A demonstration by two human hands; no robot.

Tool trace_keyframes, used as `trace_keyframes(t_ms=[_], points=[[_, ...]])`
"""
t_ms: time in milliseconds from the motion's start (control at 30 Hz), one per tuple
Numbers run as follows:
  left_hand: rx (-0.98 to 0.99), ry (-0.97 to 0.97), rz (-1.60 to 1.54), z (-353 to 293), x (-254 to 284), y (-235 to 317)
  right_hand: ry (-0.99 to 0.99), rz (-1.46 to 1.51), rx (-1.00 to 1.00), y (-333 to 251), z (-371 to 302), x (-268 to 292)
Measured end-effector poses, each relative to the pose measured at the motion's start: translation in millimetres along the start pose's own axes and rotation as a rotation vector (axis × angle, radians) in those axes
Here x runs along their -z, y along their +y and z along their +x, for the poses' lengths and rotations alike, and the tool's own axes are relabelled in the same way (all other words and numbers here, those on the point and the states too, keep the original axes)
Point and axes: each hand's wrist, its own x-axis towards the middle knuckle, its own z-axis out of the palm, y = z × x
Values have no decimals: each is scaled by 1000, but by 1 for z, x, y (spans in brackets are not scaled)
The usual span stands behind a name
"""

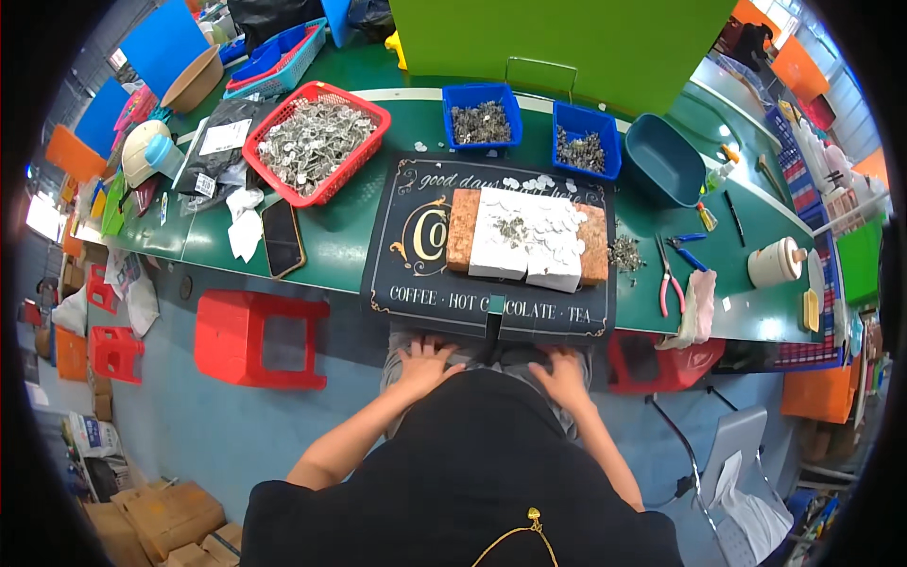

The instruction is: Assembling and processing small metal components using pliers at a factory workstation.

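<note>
Bearing scattered discs (559, 248), white rectangular blocks (496, 268)

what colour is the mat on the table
The mat is black with white and gold print, seen in the head view.

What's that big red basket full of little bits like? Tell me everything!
The red basket looks like plastic, with a rim and holes in its walls. It stands upright on the green table, turned slantwise, left of the black mat. Small silvery and whitish pieces heap inside it. Nobody is touching it.
</note>
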Motion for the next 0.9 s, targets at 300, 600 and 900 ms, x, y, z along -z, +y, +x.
trace_keyframes(t_ms=[300,600,900], points=[[-158,107,4,86,-58,-10,308,-589,384,98,78,-88],[-353,70,-357,102,9,31,225,-322,325,167,111,-38],[-337,104,-368,88,-24,43,173,-274,219,192,91,-8]])
